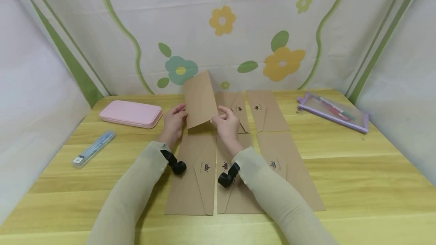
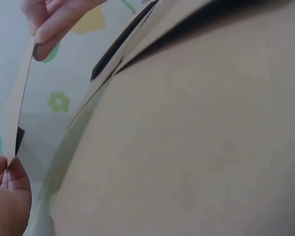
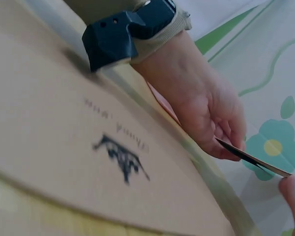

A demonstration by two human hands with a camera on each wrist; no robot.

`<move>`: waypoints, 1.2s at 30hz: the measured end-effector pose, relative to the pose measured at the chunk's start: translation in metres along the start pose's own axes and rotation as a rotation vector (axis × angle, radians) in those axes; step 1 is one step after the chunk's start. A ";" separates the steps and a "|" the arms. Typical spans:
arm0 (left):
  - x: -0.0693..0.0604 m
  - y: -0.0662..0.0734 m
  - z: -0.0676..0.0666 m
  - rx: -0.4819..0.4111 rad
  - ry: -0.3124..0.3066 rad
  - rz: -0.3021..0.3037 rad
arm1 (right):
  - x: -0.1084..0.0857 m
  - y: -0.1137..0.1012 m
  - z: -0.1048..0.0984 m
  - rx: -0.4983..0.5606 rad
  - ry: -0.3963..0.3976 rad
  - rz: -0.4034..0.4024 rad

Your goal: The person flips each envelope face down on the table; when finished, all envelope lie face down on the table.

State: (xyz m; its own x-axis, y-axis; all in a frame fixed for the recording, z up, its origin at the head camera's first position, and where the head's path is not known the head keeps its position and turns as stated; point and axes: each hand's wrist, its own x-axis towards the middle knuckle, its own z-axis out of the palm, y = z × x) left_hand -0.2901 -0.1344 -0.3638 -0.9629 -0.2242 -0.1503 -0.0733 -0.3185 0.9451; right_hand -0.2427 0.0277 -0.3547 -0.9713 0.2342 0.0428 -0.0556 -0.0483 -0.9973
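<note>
The left hand (image 1: 174, 122) and right hand (image 1: 228, 125), fingers curled, pinch opposite edges of a tilted brown envelope (image 1: 200, 100) above the surface (image 1: 354, 165).

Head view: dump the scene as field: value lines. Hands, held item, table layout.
left_hand: pinches left edge of raised envelope, hand
right_hand: at its lower right corner, pinching, hand
held_item: raised envelope, brown, plain side showing, tilted above the table
flat_items: five lying envelopes in view, crown prints up; three in near row, two in far row
left_side: pink case; slim clear box nearer the person
right_side: purple-edged pouch, pens inside
</note>
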 end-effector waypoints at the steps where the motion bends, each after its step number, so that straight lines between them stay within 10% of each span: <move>1: 0.000 0.000 -0.001 0.001 0.001 0.000 | 0.001 0.000 -0.002 -0.032 -0.035 0.015; 15: 0.007 0.007 -0.018 0.239 -0.109 -0.042 | 0.012 0.001 -0.015 -0.208 -0.387 0.212; 36: 0.003 0.011 -0.029 0.665 -0.236 -0.020 | 0.020 0.005 -0.008 -0.372 -0.497 0.303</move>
State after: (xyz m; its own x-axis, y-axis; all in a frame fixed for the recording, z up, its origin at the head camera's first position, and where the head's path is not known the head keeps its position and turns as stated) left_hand -0.2859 -0.1652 -0.3623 -0.9847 0.0059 -0.1739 -0.1625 0.3265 0.9311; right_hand -0.2606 0.0400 -0.3595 -0.9272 -0.2140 -0.3076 0.2322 0.3160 -0.9199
